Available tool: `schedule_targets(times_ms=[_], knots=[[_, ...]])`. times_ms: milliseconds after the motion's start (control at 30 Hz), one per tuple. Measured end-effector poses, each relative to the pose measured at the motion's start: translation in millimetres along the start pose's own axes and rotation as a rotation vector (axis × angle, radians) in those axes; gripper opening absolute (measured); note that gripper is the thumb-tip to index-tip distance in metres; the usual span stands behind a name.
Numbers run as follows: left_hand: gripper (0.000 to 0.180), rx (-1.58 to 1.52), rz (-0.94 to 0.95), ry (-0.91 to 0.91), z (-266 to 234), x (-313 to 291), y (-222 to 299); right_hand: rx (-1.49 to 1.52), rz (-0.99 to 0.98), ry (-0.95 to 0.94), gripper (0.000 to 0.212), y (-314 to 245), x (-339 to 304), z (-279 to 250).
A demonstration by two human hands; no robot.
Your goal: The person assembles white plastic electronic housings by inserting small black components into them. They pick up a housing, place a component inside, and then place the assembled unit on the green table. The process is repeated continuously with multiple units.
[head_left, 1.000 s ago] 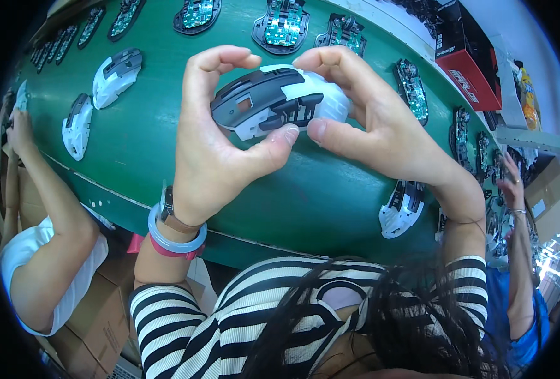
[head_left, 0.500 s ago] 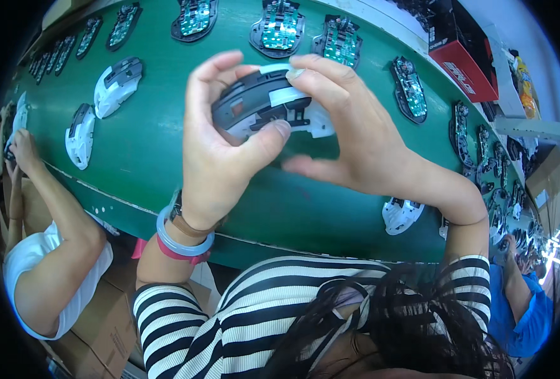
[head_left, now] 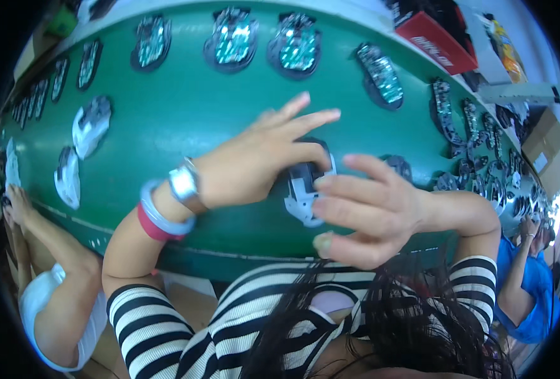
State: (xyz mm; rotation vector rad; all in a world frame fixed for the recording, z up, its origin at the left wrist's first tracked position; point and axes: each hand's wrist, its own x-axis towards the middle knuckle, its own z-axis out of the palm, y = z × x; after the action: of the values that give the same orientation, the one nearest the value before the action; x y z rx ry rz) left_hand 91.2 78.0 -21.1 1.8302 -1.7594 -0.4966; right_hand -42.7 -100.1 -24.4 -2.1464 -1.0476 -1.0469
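Note:
A black-and-white computer mouse shell point(head_left: 303, 203) is low over the green table, close in front of me. My left hand point(head_left: 255, 158) reaches over it from the left, palm down. Its index finger bends over the shell's far end, while the outer fingers stretch away; the thumb is hidden beneath. On the shell's right side is my right hand point(head_left: 371, 215), its fingers spread and slightly curled. Those fingertips lie at or close to the shell's edge; motion blur hides whether they touch.
Mouse bases with green circuit boards point(head_left: 231, 41) line the table's far side. Two white-and-grey shells point(head_left: 92, 126) lie at left. More parts crowd the right edge, near a red-and-black box point(head_left: 434, 41). Co-workers sit left point(head_left: 62, 297) and right point(head_left: 523, 290).
My hands have come down and nearer with the mouse shell. The left hand has turned palm down over it, and the right has moved lower. The view has shifted.

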Motion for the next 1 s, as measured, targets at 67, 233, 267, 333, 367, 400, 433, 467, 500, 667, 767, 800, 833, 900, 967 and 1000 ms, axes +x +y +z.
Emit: schedule_targets(times_ms=[67,233,267,333,367,400,433,467,500,667,767,800,833,900,967,1000], knots=[[0.056,0.260,-0.036,0.114,-15.7,12.8,13.6,-0.010,0.023,0.028,0.028,7.5,11.7,-3.1],[0.061,0.450,-0.314,0.410,-83.7,-54.4,31.4,-0.226,0.314,-0.255,0.020,86.0,24.1,-55.2],[0.062,0.539,-0.493,0.503,-95.5,-83.9,18.7,-0.285,0.443,-0.254,0.019,118.3,29.8,-55.7],[0.065,0.600,-0.723,0.595,-109.6,-155.1,-24.7,-0.410,0.628,-0.198,0.020,206.7,28.8,-47.1],[0.066,0.577,-0.797,0.611,-101.7,-188.1,-47.2,-0.500,0.779,-0.246,0.024,243.4,38.9,-27.6],[0.067,0.550,-0.839,0.618,-85.6,-193.8,-53.5,-0.542,0.854,-0.258,0.027,264.6,46.1,-7.1],[0.068,0.520,-0.868,0.626,-72.8,-197.9,-58.9,-0.594,0.935,-0.267,0.031,283.4,50.4,9.6],[0.068,0.570,-0.882,0.606,-65.3,-203.8,-65.7,-0.646,0.958,-0.264,0.037,303.8,45.3,24.7],[0.067,0.584,-0.929,0.594,-59.9,-202.8,-60.1,-0.649,0.954,-0.284,0.036,319.3,41.3,37.9],[0.062,0.545,-0.967,0.666,-37.0,-165.6,-24.1,-0.629,0.901,-0.294,0.026,353.0,-0.6,32.4],[0.053,-0.014,-0.846,1.108,-29.9,-148.3,-1.5,-0.484,0.700,-0.099,0.035,323.3,-12.8,12.2],[0.048,-0.251,-0.733,1.212,-27.2,-148.8,-5.3,-0.326,0.894,-0.135,0.035,316.0,-16.7,-1.8],[0.047,-0.599,-0.653,1.271,-30.4,-144.2,6.8,-0.135,1.070,-0.176,0.036,285.9,5.0,-10.7],[0.049,-1.226,-0.429,1.206,-39.5,-132.7,16.3,0.116,1.178,-0.187,0.032,218.7,40.5,-29.3],[0.052,-1.509,-0.493,1.194,-45.5,-110.7,28.0,0.328,1.093,-0.098,0.024,145.4,65.9,-32.0],[0.053,-1.517,-0.486,1.151,-41.1,-99.4,34.5,0.482,1.075,-0.037,0.019,109.0,80.3,-28.2]])
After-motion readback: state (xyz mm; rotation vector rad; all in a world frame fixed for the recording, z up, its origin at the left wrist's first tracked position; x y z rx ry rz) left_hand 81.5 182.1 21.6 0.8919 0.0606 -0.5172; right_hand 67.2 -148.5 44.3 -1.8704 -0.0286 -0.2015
